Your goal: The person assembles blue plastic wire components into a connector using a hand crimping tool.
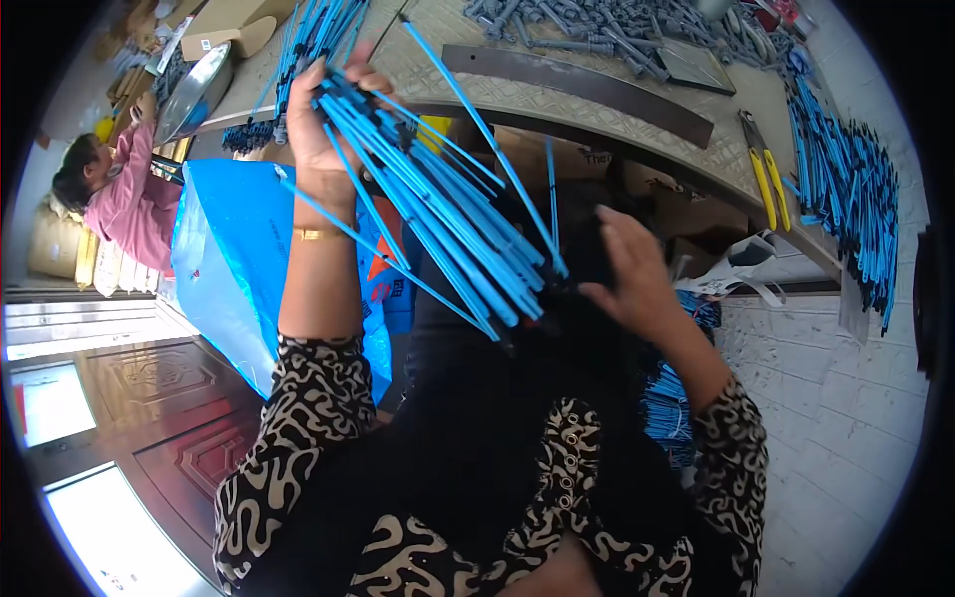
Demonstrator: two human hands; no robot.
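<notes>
A loose bundle of thin blue rods (pixel 438 204) with black ends slants across the middle, over my lap. My left hand (pixel 316 114) is wrapped round its upper end near the table edge. Several rods splay out from the bundle, one long rod reaching up over the table. To the right of the bundle's lower end is my right hand (pixel 639 274), its fingers apart and nothing in it. Another heap of the same blue rods (pixel 318 35) lies on the table just beyond my left hand.
On the patterned table (pixel 398 75) lie a dark flat strip (pixel 577 88), grey plastic parts (pixel 597 30), yellow-handled pliers (pixel 766 177) and more blue rods (pixel 846 189) at the right. A large blue bag (pixel 231 234) stands left. A person in pink (pixel 129 214) sits beyond it.
</notes>
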